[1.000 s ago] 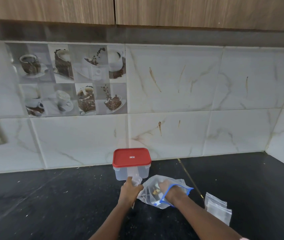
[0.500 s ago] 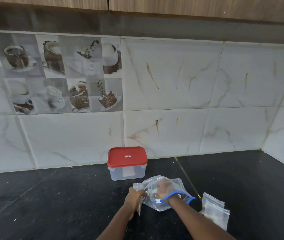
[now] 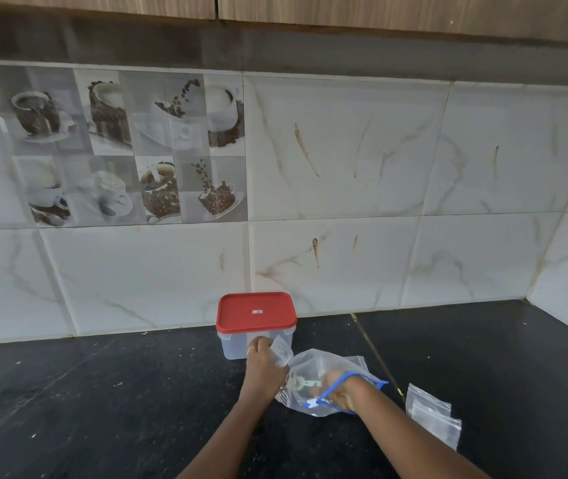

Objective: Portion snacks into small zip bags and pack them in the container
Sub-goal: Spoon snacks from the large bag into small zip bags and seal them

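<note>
- The left hand [image 3: 264, 369] comes back up from the mouth of the big snack bag [image 3: 331, 366], where it was half a second ago, and now sits right in front of the container [image 3: 237, 347]
- Its fingers [image 3: 259, 344] are curled and pinching the small zip bag [image 3: 281, 350], which stands up against the container's front wall, just right of the hand
- I cannot tell whether that small bag has any snacks in it; the plastic is too clear and too small here
- The right hand [image 3: 341, 392] stays buried in the snack bag, just right of and nearer than the container, with the blue zip strip looped over the wrist
- Its fingers look bent behind the plastic, but whether they are gripping snacks or just feeling for them I cannot tell
- The snack bag lies slumped on the black bench [image 3: 102, 409], touching the left hand's side
- The red lid [image 3: 256, 311] is on the container, so nothing gets packed until it comes off
- The spare zip bags [image 3: 431, 411] lie in a stack well to the right of the container, untouched
- My read: we are early, in the portioning step, with one hand presenting the little bag and the other about to bring out a portion
- The next move likely needs the small bag's mouth held open near the snack bag, or bits may spill on the bench
</note>
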The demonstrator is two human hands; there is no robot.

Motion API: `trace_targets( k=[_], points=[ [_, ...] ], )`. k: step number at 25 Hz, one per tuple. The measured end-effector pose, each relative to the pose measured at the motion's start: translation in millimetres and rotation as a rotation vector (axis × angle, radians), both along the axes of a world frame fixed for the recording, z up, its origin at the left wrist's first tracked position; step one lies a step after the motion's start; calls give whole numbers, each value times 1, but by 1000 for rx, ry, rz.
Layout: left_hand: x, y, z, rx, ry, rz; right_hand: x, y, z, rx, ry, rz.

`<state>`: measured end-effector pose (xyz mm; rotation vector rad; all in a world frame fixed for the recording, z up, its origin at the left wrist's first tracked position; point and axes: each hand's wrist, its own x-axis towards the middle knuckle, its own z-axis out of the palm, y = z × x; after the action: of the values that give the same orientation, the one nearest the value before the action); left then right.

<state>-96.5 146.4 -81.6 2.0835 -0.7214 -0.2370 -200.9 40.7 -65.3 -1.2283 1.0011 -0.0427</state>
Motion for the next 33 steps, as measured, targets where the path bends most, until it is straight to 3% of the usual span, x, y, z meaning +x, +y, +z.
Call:
trace_targets(
  k=[2, 5, 8, 16, 21, 33],
  points=[
    [-5, 1, 19, -29, -58, -145, -8, 2, 6, 15, -24, 45],
    [-21, 1, 43, 119, -132, -447, -11, -4, 9, 106, -109, -107],
    [-36, -5, 45, 210, -196, -582, -17, -4, 17, 106, -79, -50],
    [-53, -19, 50, 4, -218, -358, -35, -13, 40, -144, -84, -185],
    [-52, -29, 48, -2, -157, -287, -60, -28, 53, -275, 8, -227],
    [-51, -39, 33, 91, -72, -233, -97, -41, 105, -330, -124, -230]
  ],
)
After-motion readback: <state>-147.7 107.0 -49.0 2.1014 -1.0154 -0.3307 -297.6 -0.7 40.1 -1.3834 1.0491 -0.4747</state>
